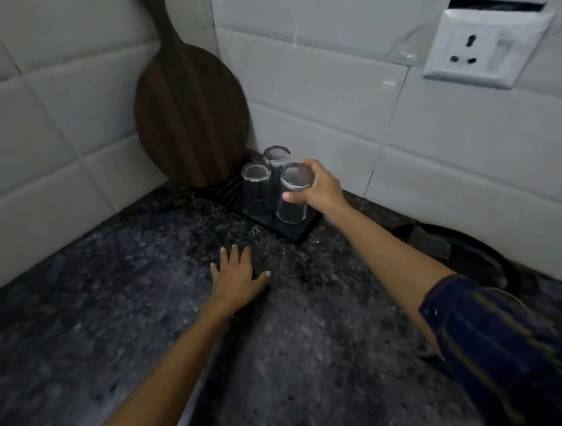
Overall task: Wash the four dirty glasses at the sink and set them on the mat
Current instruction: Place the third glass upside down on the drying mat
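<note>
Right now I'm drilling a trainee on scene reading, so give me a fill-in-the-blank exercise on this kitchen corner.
1. The right hand grips a clear ____ at the mat's near right corner.
2. The left hand rests flat on the ____.
3. Counting the one in the grip, the black mat holds ____ glasses.
4. A dark wooden ____ leans in the tiled corner behind the mat.

Missing words: glass; countertop; three; cutting board

Mat (299, 234) sits tight in the corner: tiled walls (345, 124) behind and left, cutting board (190, 113) leaning at its back-left edge. Three glasses (255, 191) crowd it, nearly touching. Approach only from the front over bare table (100, 300); dark pan (476, 256) blocks the right.
</note>
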